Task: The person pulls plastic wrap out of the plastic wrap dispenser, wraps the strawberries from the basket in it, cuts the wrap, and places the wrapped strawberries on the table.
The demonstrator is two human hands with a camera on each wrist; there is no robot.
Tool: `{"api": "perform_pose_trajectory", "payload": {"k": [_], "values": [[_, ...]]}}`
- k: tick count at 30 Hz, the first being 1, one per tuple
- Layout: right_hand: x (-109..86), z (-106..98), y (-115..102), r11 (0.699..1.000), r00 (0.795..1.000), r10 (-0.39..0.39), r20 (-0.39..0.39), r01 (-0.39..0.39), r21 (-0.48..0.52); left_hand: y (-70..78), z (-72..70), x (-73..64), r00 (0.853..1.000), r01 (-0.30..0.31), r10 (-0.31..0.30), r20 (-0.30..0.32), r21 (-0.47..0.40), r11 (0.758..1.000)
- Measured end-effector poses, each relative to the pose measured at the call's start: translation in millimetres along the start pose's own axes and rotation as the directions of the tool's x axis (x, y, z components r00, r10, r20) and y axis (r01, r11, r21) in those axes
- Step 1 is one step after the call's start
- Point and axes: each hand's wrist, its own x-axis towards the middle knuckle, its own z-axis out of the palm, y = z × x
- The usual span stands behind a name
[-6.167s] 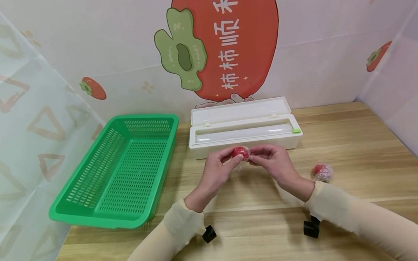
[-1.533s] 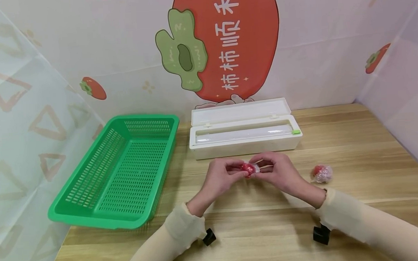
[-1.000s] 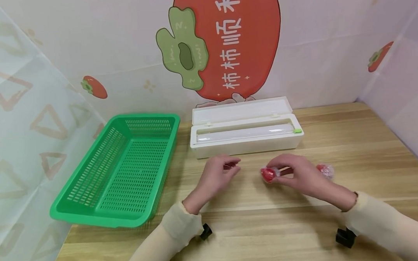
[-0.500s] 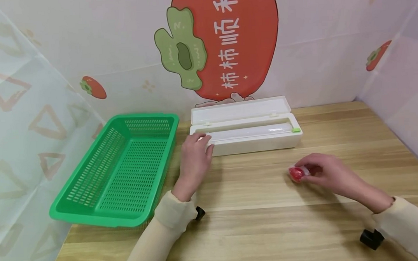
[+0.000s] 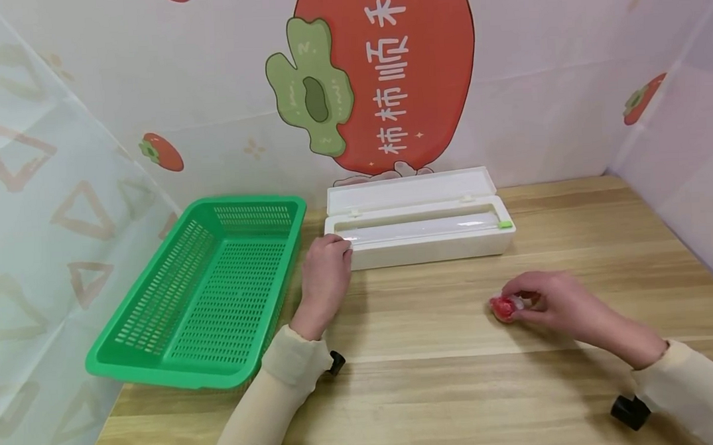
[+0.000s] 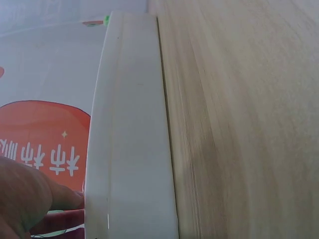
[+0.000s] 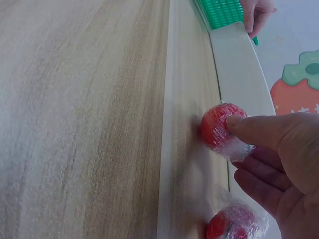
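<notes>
My right hand (image 5: 566, 306) pinches a small red ball wrapped in cling film (image 5: 503, 308) between thumb and fingers, just above the table or touching it. A second film-wrapped red ball (image 7: 230, 225) lies beside that hand in the right wrist view; in the head view the hand hides it. At the left end of a white cling film box (image 5: 429, 249), my left hand (image 5: 325, 270) has its bent fingertips at the top front edge. What lies between those fingertips is hidden. The box lid (image 5: 411, 191) is up, and the film roll (image 5: 419, 228) shows inside.
A green perforated basket (image 5: 260, 349) stands on the left of the wooden table (image 5: 435, 391), close to my left forearm. A printed backdrop (image 5: 536, 95) rises behind the box. A light green tab (image 5: 504, 224) sits at the box's right end.
Both hands held the ball earlier. The left let go and moved to the box's left end, its fingers bending there. The right carried the ball rightward, then slightly towards the table's front.
</notes>
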Motion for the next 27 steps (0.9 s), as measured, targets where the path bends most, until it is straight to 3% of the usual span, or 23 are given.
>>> {"api": "perform_pose_trajectory", "payload": {"k": [10, 18, 23, 27], "values": [[9.3, 0, -2, 0.999, 0.998, 0.020, 0.058, -0.019, -0.026, -1.1, 1.5, -0.2, 1.000, -0.019, 0.019, 0.020, 0.026, 0.999], [17.2, -17, -2, 0.997, 0.988, 0.077, 0.131, -0.080, 0.020, 0.8, 0.6, -0.5, 0.998, -0.068, 0.067, 0.015, 0.055, 0.996], [27.4, -33, -1, 0.996, 0.989, 0.093, 0.117, -0.092, -0.017, 12.9, -13.4, 4.7, 0.995, -0.097, 0.095, 0.044, 0.036, 0.995], [41.3, -46, 2, 0.997, 0.999, -0.002, 0.037, 0.005, -0.073, 23.9, -35.3, 8.6, 0.991, -0.121, 0.119, 0.053, 0.046, 0.992]]}}
